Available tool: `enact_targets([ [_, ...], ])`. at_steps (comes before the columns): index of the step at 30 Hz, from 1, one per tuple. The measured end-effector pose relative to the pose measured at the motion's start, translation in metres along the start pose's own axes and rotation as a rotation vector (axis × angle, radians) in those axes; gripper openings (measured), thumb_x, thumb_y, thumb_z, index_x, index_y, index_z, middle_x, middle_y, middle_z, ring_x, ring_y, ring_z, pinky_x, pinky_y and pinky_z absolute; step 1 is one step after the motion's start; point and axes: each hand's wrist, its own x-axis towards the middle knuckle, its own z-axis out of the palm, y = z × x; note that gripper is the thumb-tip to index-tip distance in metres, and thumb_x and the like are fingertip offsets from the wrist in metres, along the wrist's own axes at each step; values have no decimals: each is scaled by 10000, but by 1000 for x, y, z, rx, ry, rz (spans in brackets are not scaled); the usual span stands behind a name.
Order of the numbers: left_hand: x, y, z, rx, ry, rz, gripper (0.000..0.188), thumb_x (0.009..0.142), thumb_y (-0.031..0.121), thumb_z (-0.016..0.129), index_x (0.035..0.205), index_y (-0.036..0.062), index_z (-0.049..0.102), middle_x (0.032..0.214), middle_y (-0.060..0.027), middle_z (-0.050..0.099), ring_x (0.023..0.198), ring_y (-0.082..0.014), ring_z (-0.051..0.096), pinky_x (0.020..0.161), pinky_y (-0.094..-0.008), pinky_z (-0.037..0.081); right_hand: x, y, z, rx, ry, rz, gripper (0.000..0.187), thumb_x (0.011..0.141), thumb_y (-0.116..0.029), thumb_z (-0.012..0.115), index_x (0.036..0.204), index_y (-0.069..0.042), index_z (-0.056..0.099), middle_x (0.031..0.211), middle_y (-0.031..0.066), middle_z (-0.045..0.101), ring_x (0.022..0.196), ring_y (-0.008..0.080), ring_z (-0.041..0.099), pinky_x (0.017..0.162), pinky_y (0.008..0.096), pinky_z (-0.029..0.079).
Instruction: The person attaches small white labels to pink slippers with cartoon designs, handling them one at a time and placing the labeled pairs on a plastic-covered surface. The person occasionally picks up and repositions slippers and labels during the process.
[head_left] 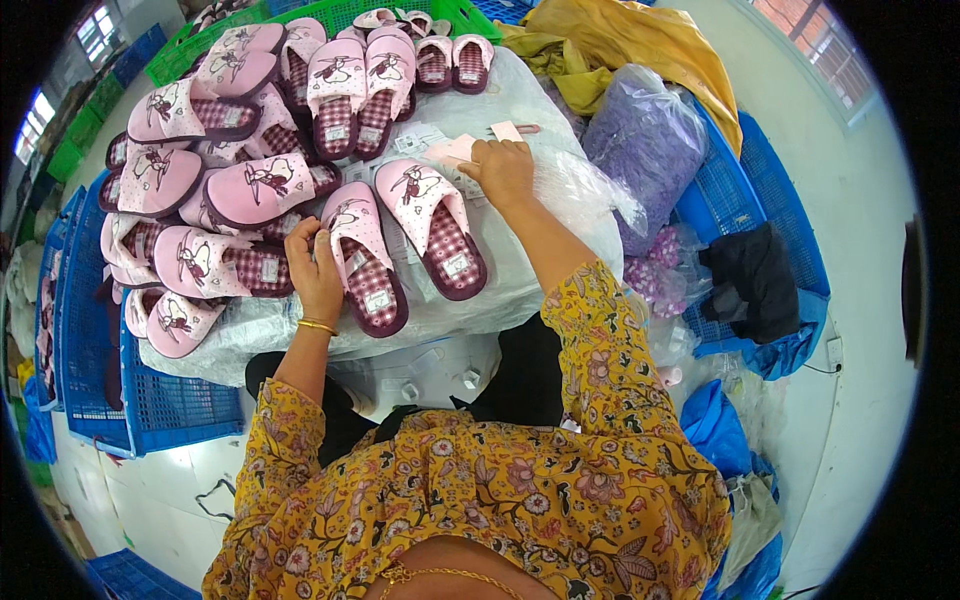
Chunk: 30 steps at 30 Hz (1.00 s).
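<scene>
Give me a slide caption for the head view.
Left hand beside a pink fabric slipper with checked insole, right hand at flat pale pink pieces, near piled pink slippers.

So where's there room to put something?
Beyond the right hand, the plastic cover is bare between the far slippers and purple bag. A narrow gap lies between right forearm and nearest slipper. Left is crowded with piled slippers.
</scene>
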Motion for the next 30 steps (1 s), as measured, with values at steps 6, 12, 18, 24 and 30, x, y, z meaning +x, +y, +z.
enact_targets([
  [6, 0, -2, -6, 1, 18, 6, 198, 973, 128, 558, 1106, -16, 582, 1130, -131, 579, 935, -210, 556, 838, -316, 454, -9, 5, 2, 47, -191, -28, 261, 847, -385, 672, 797, -128, 657, 766, 55, 691, 780, 253, 656, 759, 415, 440],
  [12, 2, 23, -22, 1, 34, -20, 189, 977, 108, 566, 1142, 16, 582, 1144, -63, 550, 948, -138, 535, 848, -268, 449, -7, 1, -10, 198, -128, 59, 182, 817, -310, 700, 802, -141, 635, 800, 33, 677, 798, 251, 639, 774, 411, 443],
  [18, 43, 93, -2, 77, -132, 248, 241, 881, 106, 664, 1106, 29, 626, 1149, -141, 609, 1077, -297, 565, 902, -366, 454, 0, -10, -29, 409, 101, 95, 225, 703, -207, 794, 780, -137, 595, 775, 5, 635, 800, 241, 621, 761, 385, 448],
  [24, 91, 113, 59, 151, -497, 382, 206, 831, 160, 686, 1016, 71, 688, 1066, -123, 638, 1053, -304, 590, 905, -397, 475, 15, -29, -60, 511, 245, 5, 247, 672, -184, 816, 771, -128, 597, 754, 5, 632, 770, 239, 619, 721, 377, 452],
  [30, 104, 94, 98, 410, -605, 494, 162, 827, 131, 670, 969, 55, 683, 955, -116, 657, 934, -314, 624, 820, -410, 497, 13, -28, -76, 572, 195, 84, 218, 715, -209, 808, 767, -117, 618, 742, 15, 646, 744, 241, 623, 718, 381, 465],
])
